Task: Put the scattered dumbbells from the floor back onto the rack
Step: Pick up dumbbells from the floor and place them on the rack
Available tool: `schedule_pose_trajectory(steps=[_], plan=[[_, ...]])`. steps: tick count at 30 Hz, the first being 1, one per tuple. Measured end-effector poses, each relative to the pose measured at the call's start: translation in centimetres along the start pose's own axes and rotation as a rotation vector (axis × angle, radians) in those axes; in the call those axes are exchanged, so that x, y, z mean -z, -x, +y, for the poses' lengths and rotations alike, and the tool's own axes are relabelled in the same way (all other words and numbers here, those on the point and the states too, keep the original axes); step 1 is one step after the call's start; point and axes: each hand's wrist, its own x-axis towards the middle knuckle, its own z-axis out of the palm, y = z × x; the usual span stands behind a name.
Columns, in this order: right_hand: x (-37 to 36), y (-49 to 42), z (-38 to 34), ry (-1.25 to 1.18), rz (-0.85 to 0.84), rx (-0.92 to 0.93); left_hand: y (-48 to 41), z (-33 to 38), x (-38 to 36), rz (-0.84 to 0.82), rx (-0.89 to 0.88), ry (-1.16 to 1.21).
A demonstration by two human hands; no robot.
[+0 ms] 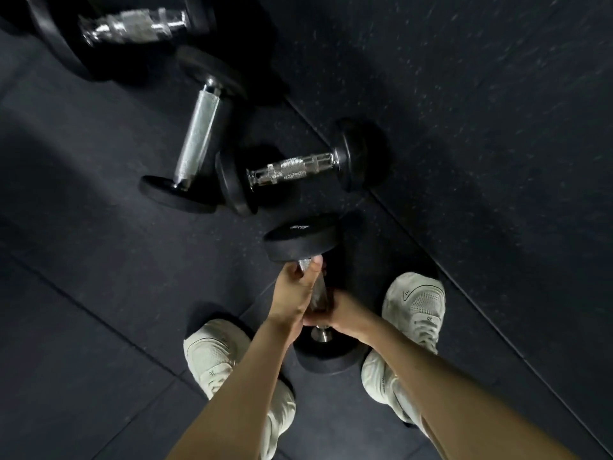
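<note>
A black dumbbell (300,242) with a chrome handle stands tilted between my feet, its upper head marked with white writing and its lower head (328,356) near the floor. My left hand (297,288) grips the upper part of the handle. My right hand (338,313) grips the lower part. Three more dumbbells lie on the floor beyond: one (292,169) just past the held one, one (197,134) lying diagonally to its left, and a large one (132,26) at the top left. No rack is in view.
My two pale sneakers (212,353) (414,310) stand either side of the held dumbbell. The floor (481,127) is dark speckled rubber tiling with seams running diagonally.
</note>
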Motion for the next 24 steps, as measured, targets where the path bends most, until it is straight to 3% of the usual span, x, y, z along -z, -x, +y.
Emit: schedule_pose_trajectory(steps=[11,18,24], plan=[[0.1,6.9,-2.1,-0.018,-0.003,0.049,6.5,4.8,-1.4,0.131,0.016,0.105],[1.7,26.1,-10.5,0.105,0.098,0.111,22.5,14.6,-2.5,0.130,-0.059,0.065],[2.7,46.4,-17.3,-0.055,0.159,0.212,39.7,25.2,-4.4,0.012,-0.144,0.047]])
